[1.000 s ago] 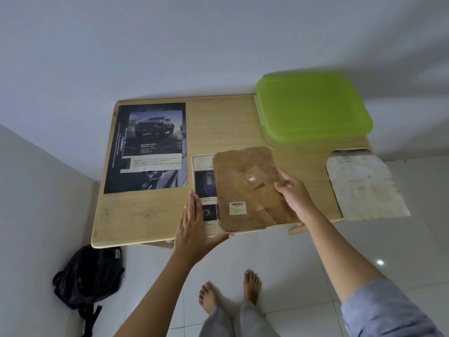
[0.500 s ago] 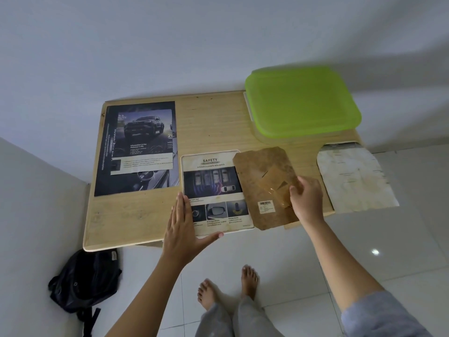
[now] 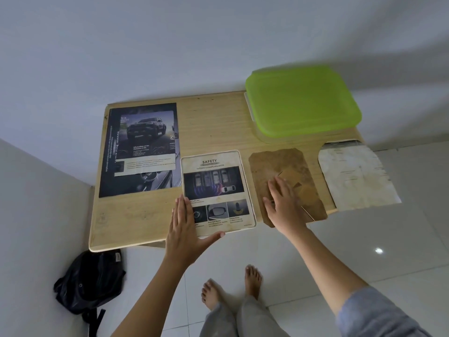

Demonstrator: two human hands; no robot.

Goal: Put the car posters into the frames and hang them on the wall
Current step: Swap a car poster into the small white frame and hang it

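Your left hand (image 3: 184, 227) lies flat and open on the lower-left corner of the framed safety poster (image 3: 217, 190), thumb hooked under its near edge — nothing gripped. Your right hand (image 3: 283, 203) rests flat, fingers spread, on the brown backing board (image 3: 286, 183) just beside it on the wooden table (image 3: 136, 220); the dark car poster (image 3: 143, 149) lies at the table's left.

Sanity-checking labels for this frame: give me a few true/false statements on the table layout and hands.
1. The left hand rests flat on the safety poster. True.
2. The brown backing board covers the safety poster. False: it lies beside it, to the right.
3. The green lid sits at the table's far right corner. True.
4. The black backpack is on the table. False: it is on the floor.
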